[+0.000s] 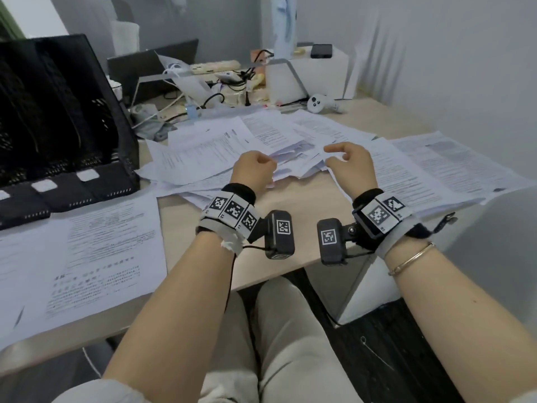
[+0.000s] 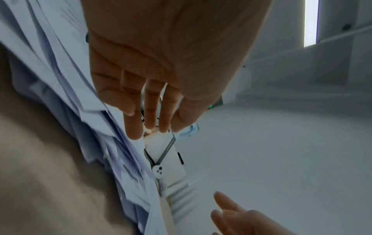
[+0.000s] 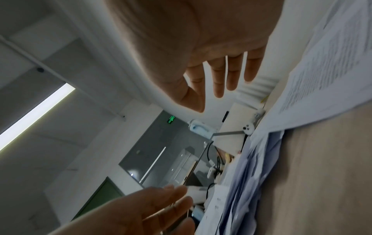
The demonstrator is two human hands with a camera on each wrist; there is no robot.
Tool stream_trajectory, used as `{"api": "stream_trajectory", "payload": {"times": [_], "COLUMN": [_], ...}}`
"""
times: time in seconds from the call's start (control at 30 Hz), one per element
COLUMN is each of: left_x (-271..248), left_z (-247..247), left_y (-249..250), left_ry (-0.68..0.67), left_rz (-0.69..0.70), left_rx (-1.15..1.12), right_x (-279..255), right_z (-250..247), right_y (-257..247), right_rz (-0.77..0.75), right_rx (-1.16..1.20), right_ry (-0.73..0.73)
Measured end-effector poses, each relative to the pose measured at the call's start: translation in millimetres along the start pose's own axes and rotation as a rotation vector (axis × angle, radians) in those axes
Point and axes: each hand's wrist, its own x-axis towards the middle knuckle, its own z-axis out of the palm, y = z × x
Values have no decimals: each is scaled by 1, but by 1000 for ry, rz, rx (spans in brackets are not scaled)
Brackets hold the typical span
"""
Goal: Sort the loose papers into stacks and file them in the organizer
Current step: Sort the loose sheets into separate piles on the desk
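Loose printed papers (image 1: 232, 146) lie in a messy overlapping pile across the middle of the desk, and more sheets (image 1: 436, 170) are spread to the right. A black mesh organizer (image 1: 58, 126) with upright slots stands at the left. My left hand (image 1: 255, 167) hovers over the near edge of the pile. My right hand (image 1: 347, 161) hovers beside it, a short gap apart. The left wrist view has the left hand (image 2: 151, 103) with fingers stretched over the paper pile (image 2: 70, 95), gripping nothing. The right hand (image 3: 221, 76) likewise has straight, empty fingers in the right wrist view.
A large printed sheet (image 1: 96, 251) lies at the near left, in front of the organizer. Behind the pile are cables, a power strip (image 1: 215, 66), a white controller (image 1: 318, 103) and a white box with a phone (image 1: 321, 50) on top. Bare desk (image 1: 290, 199) lies under my wrists.
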Motion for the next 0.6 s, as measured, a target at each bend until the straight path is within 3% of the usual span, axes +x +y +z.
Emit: {"api": "stream_trajectory", "payload": {"times": [0.37,0.5,0.6], "left_x": [27,38,44], "left_z": [-119,-144,-149], "left_y": [-48,-65,-78], "left_ry": [324,489,525], "left_rz": [-104,-219,-299], "left_rx": [206,221,204], "right_x": [9,12,15], "right_z": [111,138,151], "right_y": [-46,-53,-53], "right_rz": [-77,-83,-76], "right_rx": [-10,-17,-53], "right_ry": [-308,-389,-458]}}
